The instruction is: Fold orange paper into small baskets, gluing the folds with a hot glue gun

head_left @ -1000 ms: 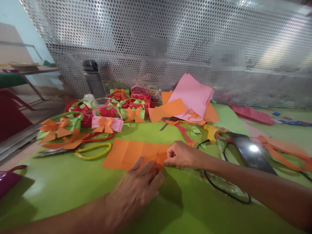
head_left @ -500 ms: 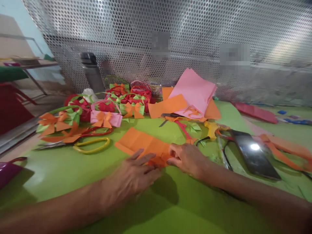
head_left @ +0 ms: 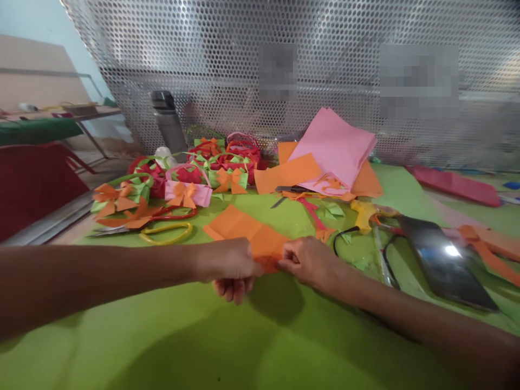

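Observation:
A creased sheet of orange paper [head_left: 265,238] lies on the green tabletop [head_left: 227,346] in front of me. My right hand [head_left: 311,262] pinches its right near corner between thumb and curled fingers. At the near left edge, my left hand [head_left: 233,262] is closed, fingers curled under, with the thumb side against the paper. That hand is slightly blurred and hides part of the sheet. Just beyond it lie scissors with yellow and red handles [head_left: 166,234], partly under an orange paper bow.
Small paper bags with bows [head_left: 189,194] crowd the back left, near a grey bottle [head_left: 170,127]. Pink sheets [head_left: 333,146] lean at the back. To the right are a yellow glue gun [head_left: 363,214], a black phone [head_left: 447,265] and a dark cable. A perforated metal panel [head_left: 227,70] stands behind.
My left hand has gone from lying spread on the paper to curled closed at its near edge, wrist turned. My right hand keeps its pinch. The view has shifted left.

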The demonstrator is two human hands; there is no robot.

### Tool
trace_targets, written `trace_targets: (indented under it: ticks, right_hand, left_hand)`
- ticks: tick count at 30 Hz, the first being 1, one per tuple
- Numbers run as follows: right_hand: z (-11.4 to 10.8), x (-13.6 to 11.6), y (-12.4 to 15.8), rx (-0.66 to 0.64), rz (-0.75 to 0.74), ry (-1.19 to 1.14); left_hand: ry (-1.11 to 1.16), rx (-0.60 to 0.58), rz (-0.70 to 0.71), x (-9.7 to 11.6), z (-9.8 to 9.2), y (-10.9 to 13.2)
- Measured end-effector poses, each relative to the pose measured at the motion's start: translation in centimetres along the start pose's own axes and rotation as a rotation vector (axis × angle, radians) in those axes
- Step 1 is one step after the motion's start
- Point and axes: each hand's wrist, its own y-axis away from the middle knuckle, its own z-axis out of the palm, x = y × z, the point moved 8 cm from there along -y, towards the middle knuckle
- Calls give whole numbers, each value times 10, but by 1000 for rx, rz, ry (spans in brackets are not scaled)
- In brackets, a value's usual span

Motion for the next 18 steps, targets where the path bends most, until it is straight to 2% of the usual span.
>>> trace_targets:
  ticks: [2, 5, 18]
  right_hand:
    - [1, 0, -1, -3, -7, 2]
    - [2, 1, -2, 1, -5, 16]
    - [3, -1, 0, 8, -26, 89]
  left_hand:
    - [-26, -16, -82, -3, 3, -6]
    - [-49, -5, -132, -2, 3, -10]
    - [30, 5, -204, -9, 2, -12]
